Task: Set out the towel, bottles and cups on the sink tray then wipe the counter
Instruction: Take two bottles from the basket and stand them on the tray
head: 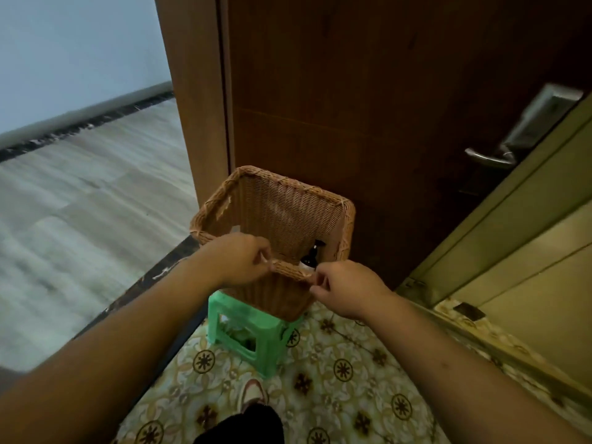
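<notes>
A brown wicker basket (pixel 282 206) rests on a small green plastic stool (pixel 246 325) in front of a dark wooden door. Both hands grip the basket's near rim: my left hand (pixel 238 259) at the near left corner, my right hand (pixel 347 288) at the near right corner. Inside the basket, between the two hands, the top of a dark pump bottle (pixel 310 256) shows. The remainder of the basket's contents is hidden by the rim and my hands. No sink, tray, towel or cups are in view.
The dark wooden door (pixel 368 107) stands right behind the basket, its metal lever handle (pixel 490 158) at the right. An olive door frame (pixel 499 251) runs along the right. Patterned tiles (pixel 346 373) cover the floor; pale wood flooring (pixel 89 200) lies left. My shoe (pixel 253 392) is below.
</notes>
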A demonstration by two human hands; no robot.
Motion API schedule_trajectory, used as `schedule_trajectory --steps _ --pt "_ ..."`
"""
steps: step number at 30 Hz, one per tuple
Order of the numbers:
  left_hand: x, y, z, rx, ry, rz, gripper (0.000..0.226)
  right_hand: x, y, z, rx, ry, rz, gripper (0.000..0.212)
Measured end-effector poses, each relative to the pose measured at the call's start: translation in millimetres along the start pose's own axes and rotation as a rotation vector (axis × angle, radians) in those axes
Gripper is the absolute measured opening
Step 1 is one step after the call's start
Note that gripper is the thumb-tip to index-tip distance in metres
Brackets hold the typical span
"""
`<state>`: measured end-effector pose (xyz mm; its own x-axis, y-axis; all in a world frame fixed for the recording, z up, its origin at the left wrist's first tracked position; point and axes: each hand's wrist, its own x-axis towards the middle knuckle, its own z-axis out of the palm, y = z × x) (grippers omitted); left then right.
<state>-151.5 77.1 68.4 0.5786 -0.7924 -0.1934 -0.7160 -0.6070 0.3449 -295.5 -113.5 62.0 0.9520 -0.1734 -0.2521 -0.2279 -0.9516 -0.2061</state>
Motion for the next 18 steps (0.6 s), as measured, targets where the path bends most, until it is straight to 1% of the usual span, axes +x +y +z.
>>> schedule_trajectory --steps 4,7,9,10,14,18 --pt "84 -30 3 -0.047 -0.093 0.022 0.018 65 29 -11 -0.013 -0.071 0.082 0.016" --pt "135 -51 6 -0.017 -0.18 0.023 0.014 107 44 -14 -0.021 -0.136 0.126 0.015" --pt "162 -61 10 -0.017 -0.219 0.024 0.02 131 52 -14 -0.02 -0.16 0.147 0.015" --pt "174 -65 13 -0.014 -0.243 0.017 0.022 141 56 -13 -0.019 -0.171 0.152 0.015" --pt "206 -73 27 -0.01 -0.34 -0.045 0.019 176 71 -6 -0.02 -0.229 0.166 0.013" --pt "223 -77 51 -0.038 -0.431 -0.082 0.034 211 87 7 -0.047 -0.291 0.119 0.008"
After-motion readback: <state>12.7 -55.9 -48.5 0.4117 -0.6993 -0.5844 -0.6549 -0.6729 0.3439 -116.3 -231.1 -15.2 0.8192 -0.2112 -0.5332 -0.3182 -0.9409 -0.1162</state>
